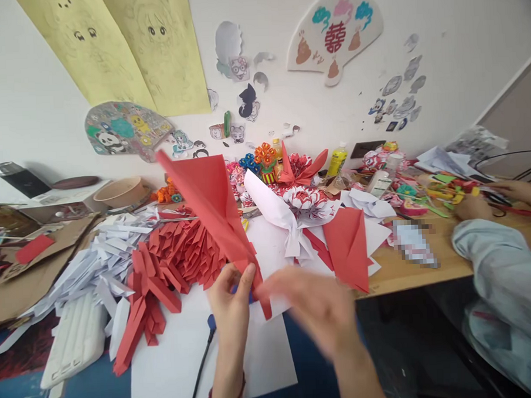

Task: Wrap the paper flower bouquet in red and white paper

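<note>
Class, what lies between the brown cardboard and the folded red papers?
The head view shows folded white papers between the cardboard and the red papers.

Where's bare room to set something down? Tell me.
White sheet: its near part, between red folded pieces and black cable. Wooden desk: a narrow front strip right of the lying red sheet. Crowded: left, under white paper strips; back, along the wall; middle, by left hand and right hand.

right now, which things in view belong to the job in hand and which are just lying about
Likely part of the job: red folded sheet, held in the left hand; red folded pieces; white folded pieces; red-and-white flowers.

Probably just lying about: white plastic block; round tan container; yellow bottle.
</note>
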A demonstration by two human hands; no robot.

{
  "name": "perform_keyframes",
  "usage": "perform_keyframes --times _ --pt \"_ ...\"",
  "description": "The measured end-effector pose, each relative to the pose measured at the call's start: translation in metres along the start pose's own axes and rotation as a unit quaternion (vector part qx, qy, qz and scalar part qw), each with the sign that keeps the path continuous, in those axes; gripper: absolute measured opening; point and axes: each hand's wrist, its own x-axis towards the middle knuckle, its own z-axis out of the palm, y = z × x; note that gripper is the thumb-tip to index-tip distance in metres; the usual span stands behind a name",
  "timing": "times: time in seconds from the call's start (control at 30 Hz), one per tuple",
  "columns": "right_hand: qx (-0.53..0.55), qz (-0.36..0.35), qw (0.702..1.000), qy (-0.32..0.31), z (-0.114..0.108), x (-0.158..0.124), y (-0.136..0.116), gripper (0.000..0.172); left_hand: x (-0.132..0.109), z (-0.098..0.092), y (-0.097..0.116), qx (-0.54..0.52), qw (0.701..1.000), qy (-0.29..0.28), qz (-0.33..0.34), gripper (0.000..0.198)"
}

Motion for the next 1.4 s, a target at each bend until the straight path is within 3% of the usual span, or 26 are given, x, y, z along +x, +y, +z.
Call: perform_keyframes --times 0.03,0.07,0.1,0.13,0.2,0.27,0.33,0.43,0.57,0.73,0.97,1.2,1.4 --pt "-0.021 0.03 0.996 0.081 -0.016 0.003 0.013 0.031 0.004 0.006 -0.001 0.042 0.999 0.007 0.019 0.037" --pt "-0.081 0.079 0.973 0.2 -0.033 0.007 0.028 0.03 0.007 0.012 -0.001 0.083 0.996 0.013 0.033 0.041" --pt "-0.144 0.129 0.946 0.258 -0.05 0.011 0.045 0.031 0.011 0.02 -0.001 0.121 0.992 0.013 0.041 0.042" --pt "-0.198 0.167 0.929 0.265 -0.065 0.017 0.061 0.035 0.014 0.029 -0.001 0.16 0.986 0.01 0.044 0.042" --pt "-0.225 0.222 0.93 0.186 -0.084 0.029 0.093 0.038 0.019 0.047 -0.001 0.235 0.971 0.009 0.037 0.038" --pt "-0.132 0.251 0.956 0.082 -0.088 0.041 0.114 0.045 0.024 0.065 0.001 0.31 0.95 0.004 0.017 0.032" --pt "-0.011 0.277 0.961 0.015 -0.082 0.051 0.125 0.049 0.03 0.079 0.002 0.368 0.93 -0.009 0.007 0.03" --pt "0.084 0.281 0.956 -0.001 -0.068 0.059 0.126 0.047 0.037 0.093 0.001 0.409 0.912 -0.027 0.017 0.032" --pt "0.094 0.296 0.95 0.007 -0.057 0.063 0.126 0.041 0.043 0.1 -0.003 0.42 0.906 -0.041 0.034 0.033" --pt "0.076 0.269 0.959 0.043 -0.04 0.061 0.139 0.037 0.048 0.102 -0.008 0.394 0.917 -0.042 0.047 0.033" --pt "-0.016 0.155 0.98 0.121 -0.024 0.052 0.152 0.042 0.054 0.102 -0.021 0.285 0.955 -0.053 0.057 0.034" --pt "0.018 0.142 0.975 0.173 -0.021 0.053 0.139 0.041 0.057 0.1 -0.034 0.097 0.99 -0.081 0.063 0.033" --pt "0.025 0.161 0.963 0.214 -0.021 0.049 0.131 0.036 0.05 0.096 -0.033 -0.134 0.99 -0.046 0.021 0.023"
